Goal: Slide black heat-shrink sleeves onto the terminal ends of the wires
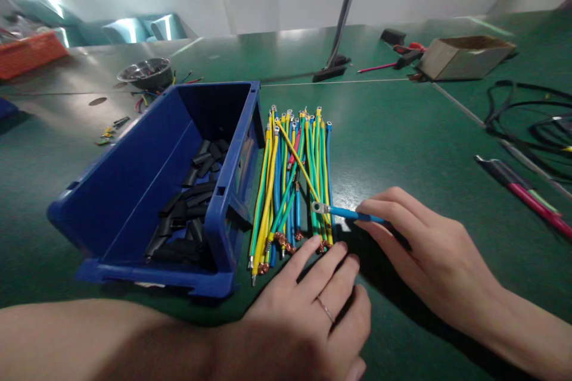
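Between the fingers and thumb of my right hand is a blue wire with a metal ring terminal at its left end. That terminal hovers over or rests on the right side of a pile of wires, mostly yellow, green and blue, some with bare copper ends; I cannot tell if they touch. My left hand lies palm down at the near end of the pile, fingers spread, with a ring on one finger. Left of the pile stands a blue plastic bin holding short black sleeves.
A metal bowl and an orange basket are at the back left. A cardboard box and a metal stand sit farther back. Black cable and pink-handled tools lie to the right.
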Demonstrator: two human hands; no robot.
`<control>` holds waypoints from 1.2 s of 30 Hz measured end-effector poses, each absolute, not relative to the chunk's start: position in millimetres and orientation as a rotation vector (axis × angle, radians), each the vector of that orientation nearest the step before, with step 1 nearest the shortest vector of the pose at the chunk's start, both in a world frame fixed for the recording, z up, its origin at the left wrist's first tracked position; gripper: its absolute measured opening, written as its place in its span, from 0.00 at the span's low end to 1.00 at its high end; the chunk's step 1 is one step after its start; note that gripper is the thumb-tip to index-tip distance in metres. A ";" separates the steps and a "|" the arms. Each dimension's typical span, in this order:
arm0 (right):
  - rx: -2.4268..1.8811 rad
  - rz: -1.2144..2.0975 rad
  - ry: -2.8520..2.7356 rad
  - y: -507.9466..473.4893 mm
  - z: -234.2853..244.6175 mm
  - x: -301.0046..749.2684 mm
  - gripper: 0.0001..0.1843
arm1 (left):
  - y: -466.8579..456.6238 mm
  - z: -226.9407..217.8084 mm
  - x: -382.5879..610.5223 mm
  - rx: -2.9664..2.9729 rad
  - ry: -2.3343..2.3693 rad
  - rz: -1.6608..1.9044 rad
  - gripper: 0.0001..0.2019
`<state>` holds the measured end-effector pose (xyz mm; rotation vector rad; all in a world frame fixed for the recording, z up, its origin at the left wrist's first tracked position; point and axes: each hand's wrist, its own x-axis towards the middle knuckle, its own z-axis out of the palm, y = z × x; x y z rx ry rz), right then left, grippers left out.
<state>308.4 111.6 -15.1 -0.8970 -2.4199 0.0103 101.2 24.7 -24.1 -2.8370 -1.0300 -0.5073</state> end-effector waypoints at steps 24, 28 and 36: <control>-0.797 -0.063 -2.589 109.1 -22.8 312.6 0.23 | 23.9 -22.9 101.4 -2.857 -1.055 -0.462 0.21; -0.787 -0.079 -2.607 106.8 -23.2 314.2 0.26 | 24.9 -22.5 101.5 -2.863 -1.040 -0.443 0.21; -0.753 -0.136 -2.591 108.9 -21.8 312.9 0.24 | 24.4 -26.7 100.8 -2.838 -1.046 -0.485 0.20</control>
